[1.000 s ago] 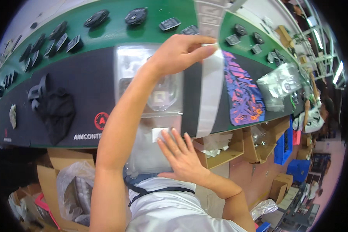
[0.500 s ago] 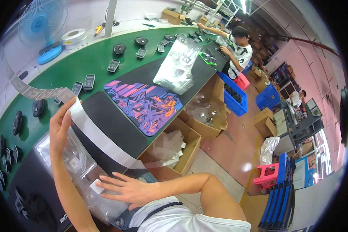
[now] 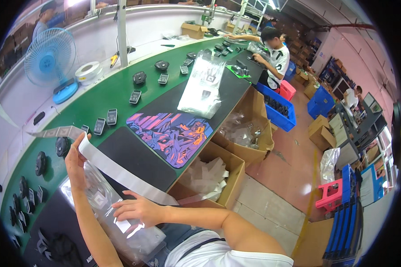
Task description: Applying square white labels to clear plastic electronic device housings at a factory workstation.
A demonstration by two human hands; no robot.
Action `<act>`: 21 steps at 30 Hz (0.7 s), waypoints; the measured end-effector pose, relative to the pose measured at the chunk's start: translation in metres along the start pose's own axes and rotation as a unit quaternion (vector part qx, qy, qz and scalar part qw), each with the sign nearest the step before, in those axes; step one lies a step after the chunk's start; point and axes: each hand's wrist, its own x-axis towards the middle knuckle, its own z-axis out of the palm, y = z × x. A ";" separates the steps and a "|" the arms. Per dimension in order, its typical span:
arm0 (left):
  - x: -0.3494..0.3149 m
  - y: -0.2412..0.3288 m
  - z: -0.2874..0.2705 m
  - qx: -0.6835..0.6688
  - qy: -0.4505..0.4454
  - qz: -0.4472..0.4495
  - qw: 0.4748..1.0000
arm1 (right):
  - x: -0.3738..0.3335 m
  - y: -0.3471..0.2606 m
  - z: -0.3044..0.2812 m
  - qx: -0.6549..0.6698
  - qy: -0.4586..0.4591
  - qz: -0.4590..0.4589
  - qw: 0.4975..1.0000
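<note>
My left grip (image 3: 77, 163) pinches a long white strip (image 3: 120, 172), left of the bright mat (image 3: 171, 138). My right grip (image 3: 142, 211) is loose, fingers a bit apart, on a clear bag (image 3: 147, 242), nearer me than the mat. Shiny bags (image 3: 202, 84) lie just past the mat. A scrap box (image 3: 237, 184) stands below it.

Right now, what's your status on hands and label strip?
Left hand pinching label strip; right hand open over clear plastic bag; patterned mat nearby, not under strip.

Long pale label strip (image 3: 122, 175), curved, clear plastic bags (image 3: 143, 242) beside, white label (image 3: 122, 225) atop
</note>
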 end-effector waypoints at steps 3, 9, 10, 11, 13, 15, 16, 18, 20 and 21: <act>0.006 0.008 -0.003 -0.047 0.057 -0.072 0.995 | 0.009 0.006 0.005 0.039 0.011 0.029 0.999; 0.014 0.066 -0.008 0.028 -0.018 -0.139 0.990 | 0.045 -0.002 0.010 0.144 0.107 0.316 0.932; 0.013 0.080 -0.006 0.038 -0.027 -0.133 0.990 | 0.051 0.000 0.014 0.124 0.150 0.283 0.939; 0.011 0.094 -0.004 0.049 -0.045 -0.118 0.991 | 0.055 0.003 0.018 0.104 0.195 0.240 0.945; 0.007 0.122 0.002 0.118 -0.063 -0.100 0.986 | 0.055 0.014 0.027 0.146 0.094 0.312 0.934; 0.002 0.149 0.007 0.215 -0.094 -0.053 0.971 | 0.064 0.033 0.042 0.079 0.074 0.266 0.958; -0.001 0.159 0.010 0.223 -0.102 -0.041 0.969 | 0.069 0.043 0.049 0.101 0.069 0.286 0.950; -0.005 0.164 0.017 0.243 -0.121 -0.023 0.962 | 0.079 0.056 0.060 0.111 0.104 0.265 0.952; -0.008 0.150 0.024 0.231 -0.114 -0.032 0.966 | 0.084 0.056 0.062 0.071 0.078 0.313 0.944; -0.008 0.136 0.027 0.221 -0.130 -0.037 0.966 | 0.086 0.052 0.060 0.024 0.035 0.370 0.928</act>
